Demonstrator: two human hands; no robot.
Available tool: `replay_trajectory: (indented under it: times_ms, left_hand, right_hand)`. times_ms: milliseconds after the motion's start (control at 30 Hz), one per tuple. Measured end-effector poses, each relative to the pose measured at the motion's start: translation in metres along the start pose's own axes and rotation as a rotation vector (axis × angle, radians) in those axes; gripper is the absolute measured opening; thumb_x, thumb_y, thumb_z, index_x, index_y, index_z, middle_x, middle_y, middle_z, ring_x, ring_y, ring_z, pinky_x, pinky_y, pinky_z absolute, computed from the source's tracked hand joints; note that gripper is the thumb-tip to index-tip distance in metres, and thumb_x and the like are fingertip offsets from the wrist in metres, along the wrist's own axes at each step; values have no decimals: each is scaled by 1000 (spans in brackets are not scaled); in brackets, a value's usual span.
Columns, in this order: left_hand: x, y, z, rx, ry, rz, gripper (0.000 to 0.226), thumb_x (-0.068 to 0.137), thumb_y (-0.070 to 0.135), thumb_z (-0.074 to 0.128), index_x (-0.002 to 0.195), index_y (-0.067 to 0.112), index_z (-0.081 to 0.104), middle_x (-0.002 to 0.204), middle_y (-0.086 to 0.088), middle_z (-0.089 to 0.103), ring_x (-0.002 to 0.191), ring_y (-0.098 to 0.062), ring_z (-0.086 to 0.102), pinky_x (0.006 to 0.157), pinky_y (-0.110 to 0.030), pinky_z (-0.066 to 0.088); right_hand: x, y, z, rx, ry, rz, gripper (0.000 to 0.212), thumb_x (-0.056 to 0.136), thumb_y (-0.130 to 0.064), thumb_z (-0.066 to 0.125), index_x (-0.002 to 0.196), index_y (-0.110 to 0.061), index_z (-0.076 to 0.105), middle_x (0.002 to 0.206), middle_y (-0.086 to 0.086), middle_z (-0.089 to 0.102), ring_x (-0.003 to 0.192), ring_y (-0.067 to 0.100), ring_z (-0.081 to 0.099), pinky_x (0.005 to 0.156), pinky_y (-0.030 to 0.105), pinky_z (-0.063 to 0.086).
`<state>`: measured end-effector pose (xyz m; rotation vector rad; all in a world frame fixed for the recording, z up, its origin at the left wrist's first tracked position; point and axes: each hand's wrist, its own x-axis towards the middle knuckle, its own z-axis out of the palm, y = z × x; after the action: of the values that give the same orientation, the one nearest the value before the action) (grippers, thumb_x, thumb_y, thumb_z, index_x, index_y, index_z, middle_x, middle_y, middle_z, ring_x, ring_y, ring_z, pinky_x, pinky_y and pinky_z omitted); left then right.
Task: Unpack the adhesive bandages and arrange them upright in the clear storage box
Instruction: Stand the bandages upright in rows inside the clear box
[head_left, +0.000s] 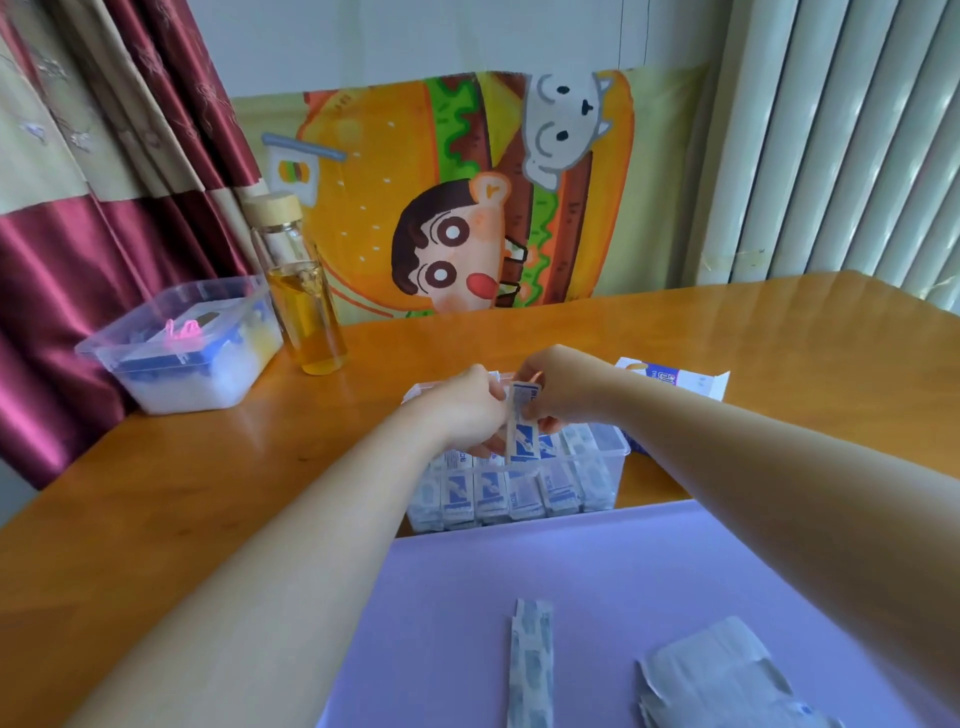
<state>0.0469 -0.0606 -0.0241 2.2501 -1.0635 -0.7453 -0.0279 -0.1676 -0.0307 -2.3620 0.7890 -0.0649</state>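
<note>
Your right grip (561, 389) pinches the top of one bandage (522, 415) between thumb and fingertips. The strip hangs upright over the middle of the box (618, 447), with its lower end among the rows. Your left grip (467, 410) curls down beside the strip, fingers reaching into the box. You cannot tell from here whether it pinches the strip or only parts the packed bandages (483, 493).

The box sits on the tabletop (208, 493) just past the purple mat (571, 561) and looks nearly full, so the gap is probably tight.

- Use the left fingers to open a slot between two rows before you lower the strip.
- Guide the strip straight down and hold it near the top, since a thin wrapper likely buckles if pushed from above.
- Seat its bottom edge on the floor of the box, then let the neighbours close in so it stands level with them.
- Release only once it stands without leaning.

One loose strip (530, 665) and a small pile (717, 675) lie on the mat near you, yet to go in.
</note>
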Motion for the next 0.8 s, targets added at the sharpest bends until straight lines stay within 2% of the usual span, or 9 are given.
replay_trajectory:
  times_ms: [67,233,400,467,533,600,667,800]
  left_hand:
    - [2,0,1,38,-32,-7,19,96,9,34,86,20,46,89,-8,71,82,-17,70,82,-36,57]
    - [4,0,3,60,-85,-43,19,96,6,34,102,16,50,92,-3,60,85,-18,67,85,-33,56]
    - [9,-3,6,143,-166,-65,17,95,12,39,105,15,53,111,-8,61,105,-23,62,94,-39,50]
    - [10,-5,6,168,-167,-64,17,95,13,40,103,15,55,112,-8,62,104,-23,61,92,-38,49]
    - [10,-6,6,218,-157,-55,17,94,15,42,101,16,57,110,-8,63,100,-23,61,88,-38,50]
    - [11,-7,5,247,-153,-49,16,92,13,44,100,16,58,110,-9,63,101,-25,61,90,-39,52]
    - [11,-8,5,221,-175,-55,17,92,10,45,101,14,59,109,-9,62,99,-24,64,89,-42,54]
    - [12,-8,8,269,-200,-46,18,93,9,44,100,14,59,102,-7,69,90,-19,69,88,-35,53]
  right_hand:
    - [5,1,4,-53,-52,-1,29,86,-4,63,115,-5,58,93,14,70,75,22,69,72,31,59]
    - [16,5,13,-163,-112,-9,30,86,-15,65,117,-12,62,91,9,74,72,12,70,80,26,56]
    - [15,5,16,-213,-150,-17,33,88,-11,63,120,-5,59,98,14,72,47,3,59,59,15,51]
    - [15,4,19,-241,-155,-25,31,89,-12,62,118,-4,60,100,14,71,55,7,63,63,18,53]
    - [15,3,21,-325,-147,-51,29,90,-15,61,116,-3,62,105,14,70,80,19,69,76,26,54]
    - [15,3,23,-442,-126,-80,30,91,-20,58,115,-4,64,110,15,68,100,26,65,87,32,52]
    - [15,2,26,-537,-125,-103,31,91,-23,57,116,-5,64,111,13,66,102,25,63,88,32,49]
    - [15,2,28,-640,-121,-122,34,90,-28,59,118,-9,63,112,9,65,86,20,56,83,29,49]
